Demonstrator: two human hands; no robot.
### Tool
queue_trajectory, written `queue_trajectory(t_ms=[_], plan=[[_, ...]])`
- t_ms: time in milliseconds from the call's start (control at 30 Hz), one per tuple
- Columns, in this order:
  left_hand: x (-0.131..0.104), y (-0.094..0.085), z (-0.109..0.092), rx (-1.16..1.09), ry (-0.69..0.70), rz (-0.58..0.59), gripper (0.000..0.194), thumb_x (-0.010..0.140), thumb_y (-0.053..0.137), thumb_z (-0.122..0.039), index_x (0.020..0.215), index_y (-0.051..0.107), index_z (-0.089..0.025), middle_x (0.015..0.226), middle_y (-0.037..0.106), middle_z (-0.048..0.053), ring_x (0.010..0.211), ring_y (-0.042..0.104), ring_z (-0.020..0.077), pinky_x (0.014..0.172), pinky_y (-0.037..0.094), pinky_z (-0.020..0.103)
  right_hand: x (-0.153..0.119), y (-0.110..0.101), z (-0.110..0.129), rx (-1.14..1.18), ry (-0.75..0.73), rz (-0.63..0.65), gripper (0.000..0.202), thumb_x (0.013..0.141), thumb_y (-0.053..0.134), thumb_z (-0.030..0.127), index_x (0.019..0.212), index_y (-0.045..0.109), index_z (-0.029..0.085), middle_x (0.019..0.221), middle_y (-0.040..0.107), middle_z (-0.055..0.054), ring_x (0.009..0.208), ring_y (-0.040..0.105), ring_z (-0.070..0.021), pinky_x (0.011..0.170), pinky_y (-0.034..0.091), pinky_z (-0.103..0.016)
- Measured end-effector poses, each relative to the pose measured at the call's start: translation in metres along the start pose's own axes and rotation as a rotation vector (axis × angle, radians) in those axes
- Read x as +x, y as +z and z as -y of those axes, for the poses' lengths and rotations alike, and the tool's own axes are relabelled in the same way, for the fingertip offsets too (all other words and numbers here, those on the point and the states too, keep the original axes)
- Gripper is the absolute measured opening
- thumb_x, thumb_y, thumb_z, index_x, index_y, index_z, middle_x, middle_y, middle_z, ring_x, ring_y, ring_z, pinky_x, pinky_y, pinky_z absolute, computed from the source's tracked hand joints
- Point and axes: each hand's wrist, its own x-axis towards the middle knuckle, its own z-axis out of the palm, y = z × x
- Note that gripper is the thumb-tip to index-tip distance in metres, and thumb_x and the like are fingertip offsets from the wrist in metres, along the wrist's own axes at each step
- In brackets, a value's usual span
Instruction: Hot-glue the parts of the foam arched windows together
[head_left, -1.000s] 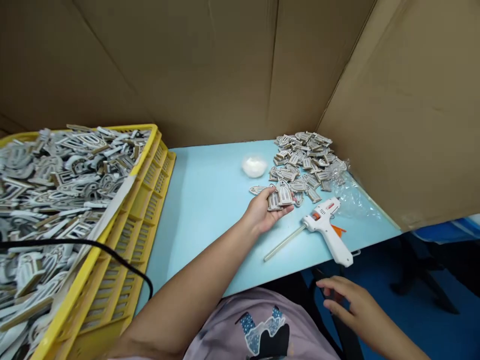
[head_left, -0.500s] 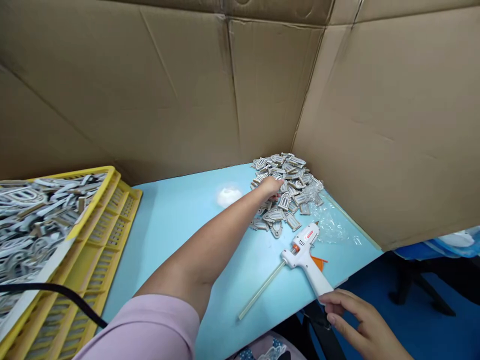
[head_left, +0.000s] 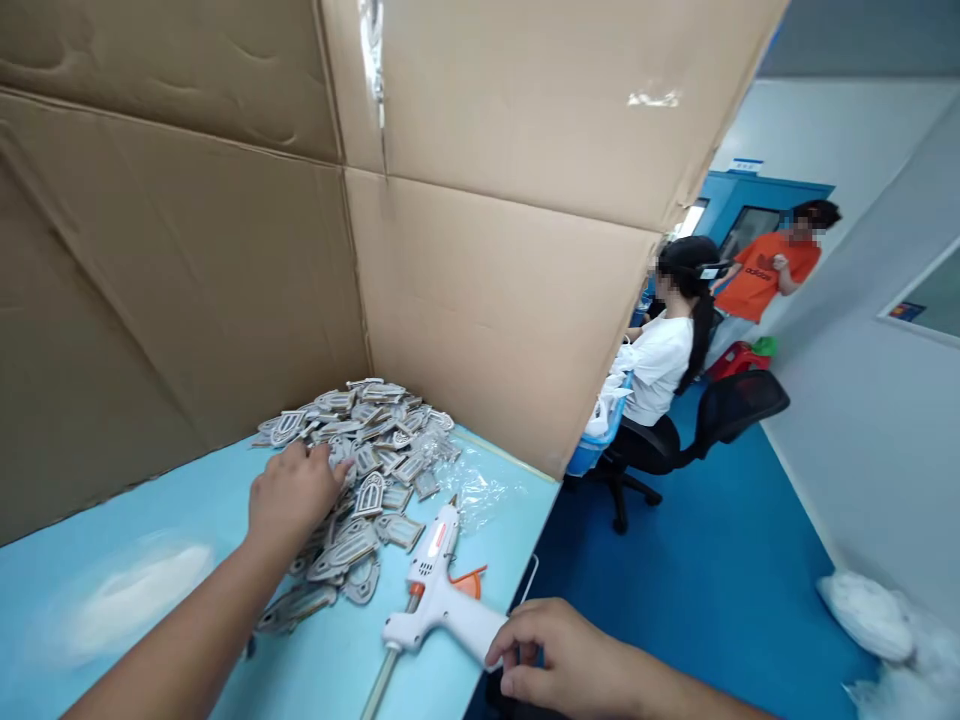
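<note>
A heap of small arch-shaped pieces (head_left: 367,497), grey-white with brownish edges, lies on the light blue table (head_left: 247,690). My left hand (head_left: 296,490) reaches onto the heap's left side, its fingers bent down among the pieces. Its fingertips are hidden, so what it grips, if anything, does not show. A white hot glue gun (head_left: 442,590) lies to the right of the heap, nozzle pointing away, with a translucent glue stick (head_left: 381,685) in its rear. My right hand (head_left: 562,650) has curled fingers and thumb at the end of the gun's handle.
Tall cardboard walls (head_left: 487,280) stand behind and to the right. Clear plastic film (head_left: 480,490) lies beside the heap; a blurred white patch (head_left: 139,600) is at left. Beyond the table are a seated person (head_left: 660,350), a standing person (head_left: 757,275) and an office chair (head_left: 735,405).
The view has swung right; the yellow crate has left it and two people have come in. My left hand remains at the heap, my right hand at the glue gun's handle end.
</note>
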Motion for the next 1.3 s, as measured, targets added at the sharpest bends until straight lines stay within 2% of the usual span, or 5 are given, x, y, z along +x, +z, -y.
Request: queue_trajectory(t_ms=[267,633,900,1067,1300], plan=[[-0.021,0.041,-0.034,0.072,0.022,0.104,0.039,0.095,0.064,-0.042,0.12,0.064,-0.012,0.119,0.069,0.016,0.114,0.065,0.0338,0.096,0.051,0.053,-0.023,0.004,-0.001,-0.046,-0.017,-0.017,0.027,0.079,0.076,0.019,0.106,0.077,0.017,0.089,0.07,-0.003,0.071,0.059,-0.0113,0.071,0.05,-0.026],[-0.036,0.004,-0.032,-0.376,-0.037,-0.015,0.039,0.098,0.064,-0.037,0.131,0.059,-0.017,0.132,0.061,0.011,0.114,0.064,0.0255,0.095,0.057,0.048,-0.029,0.009,0.014,-0.017,-0.01,-0.027,0.026,0.079,0.072,0.019,0.105,0.078,0.017,0.092,0.07,-0.004,0.072,0.06,-0.0127,0.07,0.05,-0.027],[-0.181,-0.056,-0.084,-0.834,0.156,-0.244,0.041,0.094,0.064,-0.028,0.135,0.066,-0.029,0.135,0.063,0.009,0.126,0.06,0.0271,0.114,0.044,0.037,0.01,0.005,0.04,0.194,-0.161,-0.066,0.03,0.09,0.069,0.041,0.072,0.071,0.017,0.07,0.062,-0.003,0.071,0.056,-0.0164,0.075,0.047,-0.029],[-0.253,-0.055,-0.071,-0.989,0.488,-0.318,0.072,0.088,0.073,-0.044,0.153,0.048,-0.029,0.163,0.039,0.011,0.156,0.022,0.0373,0.128,0.003,0.055,0.056,0.03,0.096,0.668,-0.181,0.058,0.06,0.1,0.034,0.07,0.144,0.051,0.032,0.142,0.059,-0.007,0.123,0.061,-0.0241,0.101,0.051,-0.041],[-0.233,-0.034,0.011,-1.507,-0.257,-0.374,0.09,0.088,0.057,-0.073,0.159,0.032,-0.024,0.174,0.005,0.01,0.161,-0.009,0.0263,0.128,0.004,0.049,0.057,0.053,0.158,0.985,-0.268,0.333,0.101,0.081,0.002,0.094,0.151,0.044,0.036,0.165,0.034,-0.002,0.153,0.032,-0.0262,0.117,0.04,-0.052]])
